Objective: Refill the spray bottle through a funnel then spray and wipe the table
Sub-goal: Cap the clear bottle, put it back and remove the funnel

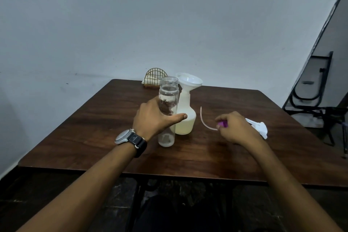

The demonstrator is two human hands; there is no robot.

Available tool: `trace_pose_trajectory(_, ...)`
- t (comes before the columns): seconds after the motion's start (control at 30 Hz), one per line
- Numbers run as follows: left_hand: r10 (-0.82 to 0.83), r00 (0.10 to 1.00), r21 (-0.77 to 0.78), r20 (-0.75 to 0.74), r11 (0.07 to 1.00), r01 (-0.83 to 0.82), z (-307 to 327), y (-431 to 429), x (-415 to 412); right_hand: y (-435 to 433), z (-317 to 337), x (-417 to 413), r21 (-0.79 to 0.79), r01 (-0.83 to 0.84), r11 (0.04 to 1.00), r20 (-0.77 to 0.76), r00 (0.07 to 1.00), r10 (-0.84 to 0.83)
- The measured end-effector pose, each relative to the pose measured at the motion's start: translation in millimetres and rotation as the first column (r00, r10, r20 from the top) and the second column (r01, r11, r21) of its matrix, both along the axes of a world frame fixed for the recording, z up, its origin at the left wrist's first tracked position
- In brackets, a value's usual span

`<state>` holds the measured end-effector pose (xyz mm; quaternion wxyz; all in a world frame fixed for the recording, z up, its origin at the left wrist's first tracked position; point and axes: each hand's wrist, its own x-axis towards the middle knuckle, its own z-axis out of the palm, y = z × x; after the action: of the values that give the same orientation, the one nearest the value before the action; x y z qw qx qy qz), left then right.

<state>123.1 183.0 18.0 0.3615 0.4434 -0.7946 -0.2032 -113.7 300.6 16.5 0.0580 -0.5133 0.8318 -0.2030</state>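
Observation:
A white spray bottle (185, 118) stands mid-table, partly filled with pale liquid, with a white funnel (190, 81) seated in its neck. Just in front of it stands a clear, nearly empty bottle (168, 90) with no cap. My left hand (154, 118) is wrapped round this clear bottle, thumb stretched toward the spray bottle. To the right, my right hand (237, 128) grips the purple spray head (223, 124) lying on the table, and its curved dip tube (204, 120) sticks out to the left. A white cloth (259, 128) lies crumpled just beyond my right hand.
The dark wooden table (113, 118) stands against a grey wall. A gold wire napkin holder (153, 79) sits at the far edge behind the bottles. A black metal frame (316, 88) stands on the floor to the right.

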Motion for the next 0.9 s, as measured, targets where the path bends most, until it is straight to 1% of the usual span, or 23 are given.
trace_pose_trajectory(0.07,-0.025,1.000,0.012,-0.011,1.000,0.026,0,1,1,2,14,7,-0.167,-0.018,0.986,0.037,0.999,0.024)
trace_pose_trajectory(0.13,-0.059,0.998,0.034,-0.034,0.998,0.060,1,2,2,3,34,17,-0.369,-0.038,0.929,0.121,0.989,0.088)
trace_pose_trajectory(0.2,-0.098,0.993,0.064,-0.070,0.993,0.103,1,4,3,6,55,31,-0.566,-0.033,0.824,0.248,0.946,0.208)
trace_pose_trajectory(0.27,-0.150,0.983,0.095,-0.109,0.982,0.160,-1,8,4,10,75,48,-0.706,-0.017,0.708,0.275,0.915,0.296)
trace_pose_trajectory(0.33,-0.202,0.971,0.103,-0.132,0.971,0.216,-1,11,4,14,91,64,-0.783,-0.027,0.621,0.277,0.879,0.387)
trace_pose_trajectory(0.4,-0.252,0.957,0.109,-0.145,0.957,0.268,-3,12,2,14,102,80,-0.818,-0.061,0.572,0.280,0.826,0.490)
trace_pose_trajectory(0.43,-0.273,0.950,0.117,-0.154,0.949,0.292,-3,13,2,12,104,86,-0.824,-0.078,0.562,0.287,0.798,0.531)
trace_pose_trajectory(0.57,-0.316,0.931,0.117,-0.184,0.933,0.340,-4,17,-3,-2,101,96,-0.817,-0.105,0.567,0.328,0.725,0.606)
trace_pose_trajectory(0.63,-0.326,0.922,0.123,-0.207,0.927,0.355,-6,20,-5,-9,96,96,-0.794,-0.146,0.590,0.324,0.719,0.614)
trace_pose_trajectory(0.77,-0.328,0.914,0.139,-0.238,0.920,0.367,-7,20,-6,-18,83,93,-0.701,-0.248,0.668,0.287,0.760,0.583)
trace_pose_trajectory(0.9,-0.333,0.913,0.123,-0.236,0.921,0.368,-6,21,-6,-17,76,86,-0.665,-0.251,0.703,0.316,0.759,0.569)
